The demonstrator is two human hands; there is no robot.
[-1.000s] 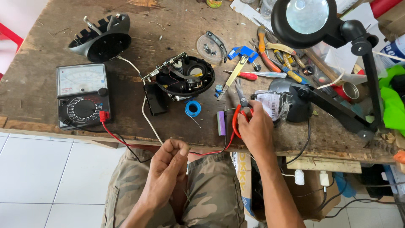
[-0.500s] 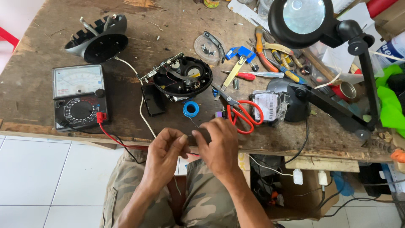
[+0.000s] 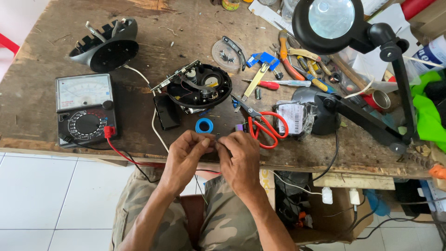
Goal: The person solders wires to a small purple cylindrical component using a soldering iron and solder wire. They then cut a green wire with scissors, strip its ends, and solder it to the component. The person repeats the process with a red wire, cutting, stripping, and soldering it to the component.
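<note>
Head view. Left hand point(image 3: 186, 155) and right hand point(image 3: 239, 160): fingertips meet at the desk point(image 3: 42, 97) edge, each grip pinched on a small wire end point(image 3: 217, 142), held close for fine work. Blue tape roll point(image 3: 204, 125) and red scissors point(image 3: 262, 128) lie just beyond, within reach; the multimeter point(image 3: 86, 109) sits left.

Left of frame: black multimeter point(image 3: 86, 110) with pale rectangular dial face. Right of centre: clear-wrapped package point(image 3: 293, 119) bearing white label. Upper right edge: white printed container point(image 3: 429, 52).
</note>
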